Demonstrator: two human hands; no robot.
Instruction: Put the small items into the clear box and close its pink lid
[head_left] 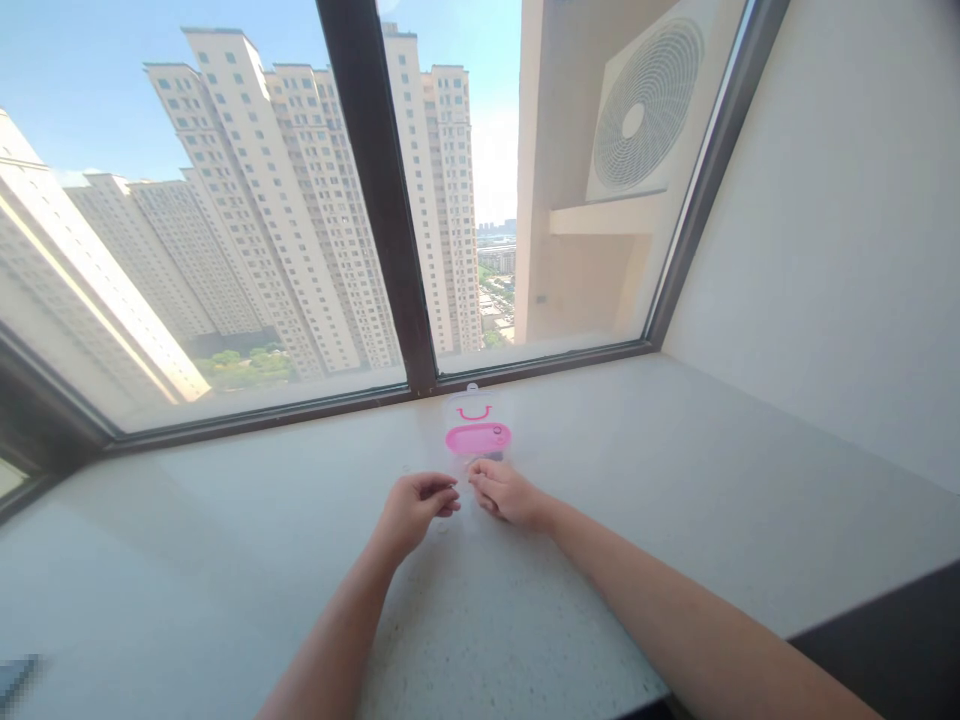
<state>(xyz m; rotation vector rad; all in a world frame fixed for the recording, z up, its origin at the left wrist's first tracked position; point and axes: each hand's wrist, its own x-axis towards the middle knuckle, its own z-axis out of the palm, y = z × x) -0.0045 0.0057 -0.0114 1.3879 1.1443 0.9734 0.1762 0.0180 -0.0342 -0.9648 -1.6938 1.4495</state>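
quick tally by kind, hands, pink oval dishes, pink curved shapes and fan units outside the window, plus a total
Hands, left hand and right hand: 2
Pink oval dish: 1
Pink curved shape: 1
Fan unit outside: 1
Total: 5

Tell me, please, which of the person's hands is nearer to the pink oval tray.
Right: the right hand is just this side of the pink oval tray; the left hand is farther off, toward its near left.
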